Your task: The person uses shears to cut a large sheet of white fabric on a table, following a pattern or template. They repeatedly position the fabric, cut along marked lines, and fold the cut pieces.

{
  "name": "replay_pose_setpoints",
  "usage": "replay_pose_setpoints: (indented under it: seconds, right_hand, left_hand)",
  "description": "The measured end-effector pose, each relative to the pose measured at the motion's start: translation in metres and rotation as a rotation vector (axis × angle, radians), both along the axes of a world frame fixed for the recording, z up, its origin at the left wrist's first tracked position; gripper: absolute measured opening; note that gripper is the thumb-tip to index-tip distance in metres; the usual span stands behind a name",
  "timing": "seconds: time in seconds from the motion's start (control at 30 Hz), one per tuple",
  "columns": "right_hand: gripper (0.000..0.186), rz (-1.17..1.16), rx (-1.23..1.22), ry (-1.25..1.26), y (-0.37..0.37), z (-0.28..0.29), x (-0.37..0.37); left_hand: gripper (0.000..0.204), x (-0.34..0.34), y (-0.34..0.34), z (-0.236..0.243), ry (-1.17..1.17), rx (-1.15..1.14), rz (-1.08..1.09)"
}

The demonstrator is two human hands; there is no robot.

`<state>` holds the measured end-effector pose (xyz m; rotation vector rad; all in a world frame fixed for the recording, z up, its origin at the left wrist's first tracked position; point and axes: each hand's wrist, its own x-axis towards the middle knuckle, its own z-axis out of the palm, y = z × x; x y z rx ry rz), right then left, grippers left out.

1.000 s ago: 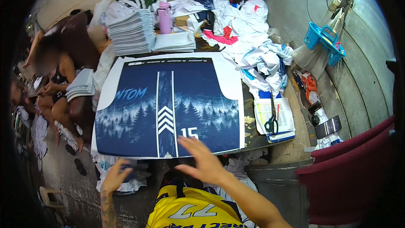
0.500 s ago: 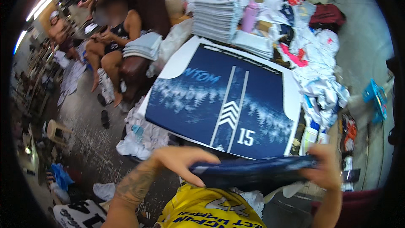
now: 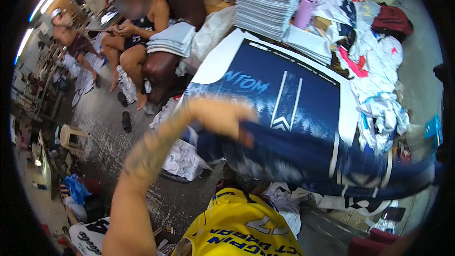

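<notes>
At left, the blurred bare left hand (image 3: 222,116) touches loose navy-blue printed fabric (image 3: 308,161), its grip unclear. The fabric stretches rightward over a flat, white-bordered navy sheet (image 3: 313,92). The right hand's state cannot be told.

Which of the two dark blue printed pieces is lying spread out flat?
The far piece, with pale-blue lettering and white margins. The near piece, closer to the person, is raised and rumpled, with the left hand at it.

Tube lights (image 3: 46,1) glare top left, floor (image 3: 106,135) looks pretty dim, left fingers (image 3: 241,114) and navy fabric (image 3: 294,154) are motion-smeared, fisheye edges bend into black.
</notes>
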<state>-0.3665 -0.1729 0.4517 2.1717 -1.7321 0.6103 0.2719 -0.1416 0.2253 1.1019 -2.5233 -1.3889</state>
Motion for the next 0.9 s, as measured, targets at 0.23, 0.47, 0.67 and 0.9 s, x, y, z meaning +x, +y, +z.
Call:
replay_pose_setpoints:
  seconds: [0.23,0.47,0.67,0.9]
  right_hand:
    - [0.038,-0.332,-0.625,0.047,-0.086,-0.029,-0.055]
    - [0.039,-0.138,0.176,-0.004,0.008,-0.335,-0.009]
    - [0.046,-0.102,0.378,-0.145,0.053,-0.425,-0.013]
    - [0.032,-0.227,0.426,0.076,0.104,-0.443,-0.029]
  left_hand:
    - [0.037,0.048,-0.15,0.106,0.093,-1.683,0.98]
    - [0.037,0.127,-0.052,-0.134,-0.279,-1.003,0.857]
    - [0.045,0.129,0.075,-0.246,0.329,0.221,1.454]
    - [0.043,0.075,0.141,-0.276,1.07,0.261,1.455]
